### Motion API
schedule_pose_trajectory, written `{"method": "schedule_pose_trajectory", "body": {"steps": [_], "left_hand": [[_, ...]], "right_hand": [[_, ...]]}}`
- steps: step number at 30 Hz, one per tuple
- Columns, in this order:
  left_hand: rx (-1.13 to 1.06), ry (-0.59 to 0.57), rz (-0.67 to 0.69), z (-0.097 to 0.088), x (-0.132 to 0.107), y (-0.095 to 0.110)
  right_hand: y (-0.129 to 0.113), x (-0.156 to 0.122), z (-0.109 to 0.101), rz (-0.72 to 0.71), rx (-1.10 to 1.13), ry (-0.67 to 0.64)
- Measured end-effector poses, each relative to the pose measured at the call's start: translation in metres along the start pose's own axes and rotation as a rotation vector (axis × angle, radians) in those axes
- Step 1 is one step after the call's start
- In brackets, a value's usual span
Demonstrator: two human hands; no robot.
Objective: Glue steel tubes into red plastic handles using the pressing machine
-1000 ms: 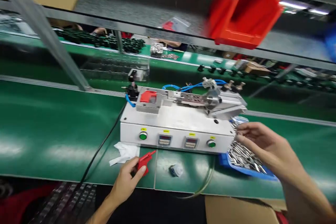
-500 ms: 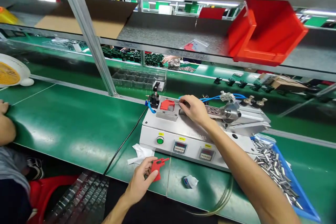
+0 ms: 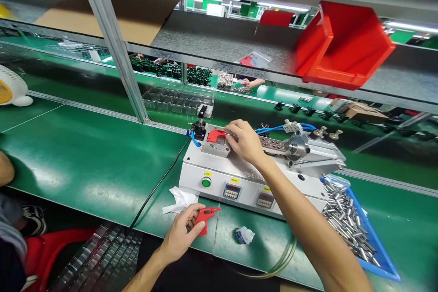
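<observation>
My left hand (image 3: 180, 233) is closed round a small red plastic part (image 3: 204, 217) at the near edge of the green bench, just in front of a grey press machine (image 3: 239, 175). My right hand (image 3: 243, 140) reaches over the machine's top, its fingers pinched at a metal pin beside another red part (image 3: 215, 135) seated in the metal fixture. What the fingertips hold is too small to make out. A blue tray (image 3: 379, 255) of several metal pins (image 3: 345, 219) lies to the machine's right.
A crumpled white wipe (image 3: 178, 200) and a small glue bottle (image 3: 244, 236) lie in front of the machine. A black cable (image 3: 157, 187) runs off to the left. A red bin (image 3: 345, 45) sits on the overhead shelf. Another person's arm (image 3: 5, 169) shows at far left.
My right hand left the pin tray, reached across to the fixture, and has now shifted slightly left toward the seated red part. My left hand stays on its red part.
</observation>
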State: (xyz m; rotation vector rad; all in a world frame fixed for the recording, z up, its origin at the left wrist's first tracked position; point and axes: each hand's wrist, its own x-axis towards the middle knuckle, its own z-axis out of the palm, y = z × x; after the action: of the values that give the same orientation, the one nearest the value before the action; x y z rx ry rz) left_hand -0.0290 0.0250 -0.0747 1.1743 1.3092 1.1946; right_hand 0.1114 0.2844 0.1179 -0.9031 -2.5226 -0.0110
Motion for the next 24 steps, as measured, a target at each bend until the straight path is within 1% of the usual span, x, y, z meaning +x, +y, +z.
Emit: {"method": "schedule_pose_trajectory", "body": {"steps": [3, 4, 7, 9, 11, 12, 14, 15, 17, 19, 20, 22, 24], "left_hand": [[-0.006, 0.004, -0.001, 0.001, 0.000, -0.002], [-0.024, 0.006, -0.004, 0.001, -0.001, -0.003], [-0.093, 0.012, -0.011, -0.003, 0.000, -0.001], [-0.082, 0.027, 0.018, -0.010, 0.004, 0.011], [-0.006, 0.065, 0.100, -0.021, 0.014, 0.036], [0.046, 0.091, 0.157, -0.027, 0.023, 0.054], [0.158, 0.142, 0.278, -0.039, 0.049, 0.096], [0.222, 0.166, 0.338, -0.045, 0.065, 0.119], [0.403, 0.169, 0.426, -0.054, 0.101, 0.162], [0.682, 0.129, 0.406, -0.058, 0.136, 0.196], [0.838, 0.082, 0.375, -0.058, 0.151, 0.209], [1.048, -0.001, 0.321, -0.054, 0.173, 0.225], [1.145, -0.025, 0.302, -0.045, 0.183, 0.231]], "right_hand": [[-0.014, 0.022, -0.001, 0.049, -0.016, -0.171], [-0.017, 0.029, -0.002, 0.072, -0.020, -0.206], [-0.024, 0.042, -0.009, 0.088, -0.009, -0.218], [-0.024, 0.041, -0.019, 0.093, 0.004, -0.187], [-0.021, 0.030, -0.031, 0.092, 0.083, -0.079], [-0.018, 0.021, -0.037, 0.088, 0.153, -0.003], [-0.011, -0.004, -0.047, 0.085, 0.309, 0.130], [-0.007, -0.018, -0.050, 0.092, 0.367, 0.164], [0.000, -0.047, -0.053, 0.120, 0.391, 0.154], [0.006, -0.074, -0.053, 0.133, 0.346, 0.115], [0.007, -0.086, -0.053, 0.132, 0.318, 0.104], [0.007, -0.108, -0.054, 0.125, 0.287, 0.111], [0.002, -0.128, -0.057, 0.129, 0.294, 0.134]]}}
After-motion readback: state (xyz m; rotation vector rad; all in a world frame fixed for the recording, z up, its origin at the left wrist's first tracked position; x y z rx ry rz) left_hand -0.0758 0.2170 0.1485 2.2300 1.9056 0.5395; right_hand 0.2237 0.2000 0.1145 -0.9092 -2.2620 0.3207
